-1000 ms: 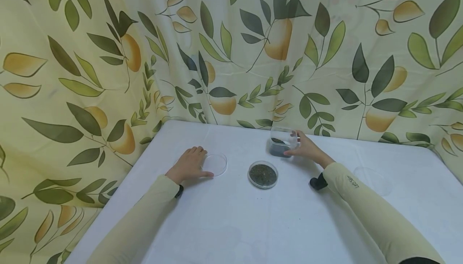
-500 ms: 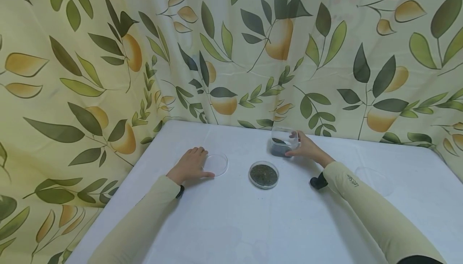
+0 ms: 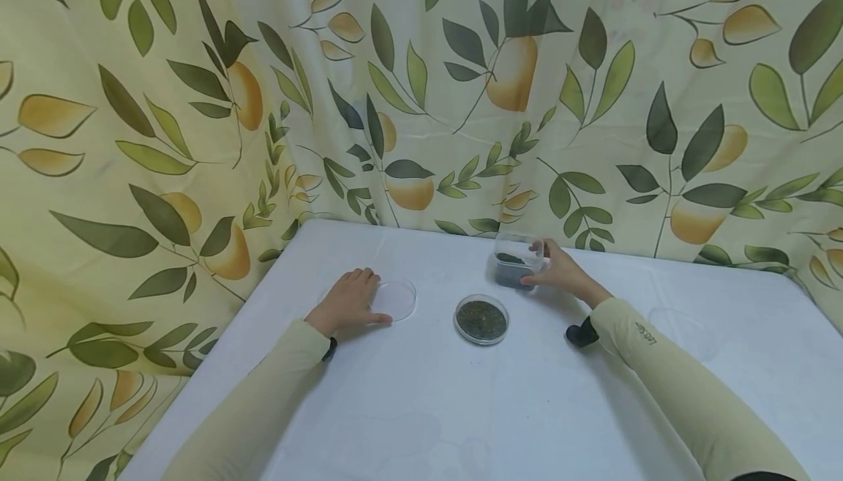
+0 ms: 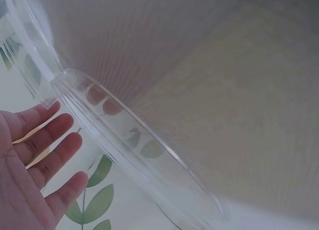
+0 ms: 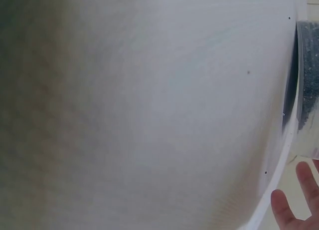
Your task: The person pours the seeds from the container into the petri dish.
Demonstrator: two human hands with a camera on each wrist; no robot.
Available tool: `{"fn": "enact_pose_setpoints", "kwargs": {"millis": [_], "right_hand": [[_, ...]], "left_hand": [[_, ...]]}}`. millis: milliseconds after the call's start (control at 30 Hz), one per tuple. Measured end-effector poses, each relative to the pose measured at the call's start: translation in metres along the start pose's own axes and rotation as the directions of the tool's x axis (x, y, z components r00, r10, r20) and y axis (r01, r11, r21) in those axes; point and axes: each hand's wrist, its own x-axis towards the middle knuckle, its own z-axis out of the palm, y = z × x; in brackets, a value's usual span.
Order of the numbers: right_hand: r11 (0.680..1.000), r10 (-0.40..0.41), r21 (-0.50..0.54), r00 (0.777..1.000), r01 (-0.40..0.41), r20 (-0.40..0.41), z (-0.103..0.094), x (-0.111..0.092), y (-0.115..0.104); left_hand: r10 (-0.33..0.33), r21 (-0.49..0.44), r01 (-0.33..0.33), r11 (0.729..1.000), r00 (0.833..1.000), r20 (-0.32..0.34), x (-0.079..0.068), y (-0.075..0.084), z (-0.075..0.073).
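In the head view my left hand point(image 3: 345, 301) lies at the left of the table with thumb and fingers spread beside a clear, shallow petri dish part point(image 3: 415, 300). The left wrist view shows the fingers point(image 4: 59, 162) nearly straight near the transparent dish rim point(image 4: 144, 145). At the back of the table, my right hand point(image 3: 563, 274) holds the right side of a clear plastic box point(image 3: 512, 274) of dark granules, thumb in front and fingers behind. Between the hands, nearer the front, sits a round petri dish point(image 3: 482, 320) filled with dark brown-green granular material.
A white cloth covers the table point(image 3: 448, 408). A faint clear round lid or dish point(image 3: 681, 331) lies to the right, under the right forearm's far side. Behind hangs a leaf-and-fruit patterned curtain point(image 3: 461, 122). A few dark specks dot the cloth.
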Motion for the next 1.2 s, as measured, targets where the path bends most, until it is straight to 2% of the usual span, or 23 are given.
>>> {"fn": "enact_pose_setpoints", "kwargs": {"millis": [367, 700, 1000, 1200], "right_hand": [[0.996, -0.065, -0.066, 0.997, 0.062, -0.05, 0.001, -0.001, -0.008], [0.985, -0.142, -0.114, 0.983, 0.129, -0.115, 0.004, -0.002, -0.012], [0.971, -0.185, -0.176, 0.973, 0.161, -0.135, 0.007, -0.004, -0.019], [0.954, -0.252, -0.205, 0.957, 0.22, -0.147, 0.008, -0.004, -0.023]], "left_hand": [[-0.002, 0.018, 0.002, 1.0, 1.0, 0.013, 0.0, 0.001, 0.0], [0.021, 0.071, -0.022, 0.997, 1.0, 0.011, 0.001, 0.0, 0.001], [0.014, 0.071, -0.014, 0.997, 1.0, 0.002, 0.001, 0.0, 0.002], [0.011, 0.07, -0.011, 0.997, 1.0, 0.003, 0.001, 0.0, 0.004]]}}
